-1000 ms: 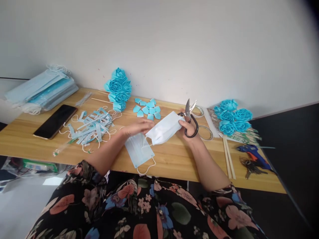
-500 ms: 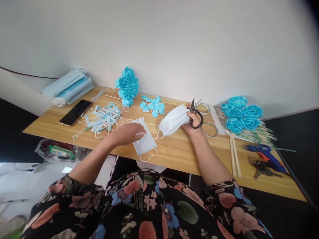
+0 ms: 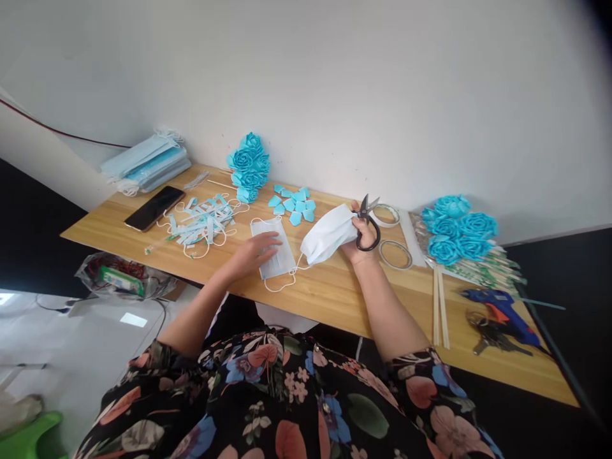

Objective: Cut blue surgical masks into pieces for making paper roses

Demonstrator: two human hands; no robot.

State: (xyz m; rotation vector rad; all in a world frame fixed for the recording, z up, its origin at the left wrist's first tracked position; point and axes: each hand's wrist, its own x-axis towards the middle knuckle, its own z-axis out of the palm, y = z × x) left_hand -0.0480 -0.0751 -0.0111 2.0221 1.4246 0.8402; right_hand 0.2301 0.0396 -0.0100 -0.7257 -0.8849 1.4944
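My left hand point(image 3: 252, 256) lies with extended, slightly parted fingers over the left side of a light blue face mask point(image 3: 285, 260) flat on the table. Some of its fingertips rest on the mask. In my right hand point(image 3: 364, 241) are black-handled scissors point(image 3: 377, 237), blades up and slightly parted, together with a white face mask point(image 3: 327, 237) that is bunched and tilted. Its ear loop hangs down beside the flat mask. Behind the masks lie several cut blue petal pieces point(image 3: 299, 206). My right fingers are partly hidden by the scissors and the mask.
Trimmed strips and loops point(image 3: 205, 220), a phone point(image 3: 155, 208) and stacked masks point(image 3: 148, 162) lie left. Blue flowers point(image 3: 251, 167) stand behind; more flowers point(image 3: 459, 229), tape rolls point(image 3: 396, 255), sticks point(image 3: 440, 306), a glue gun point(image 3: 507, 309) and keys point(image 3: 495, 335) lie right.
My left hand has come down onto the flat mask, its fingers spreading. My right hand keeps hold of the scissors and the white mask. The whole view has shifted slightly.
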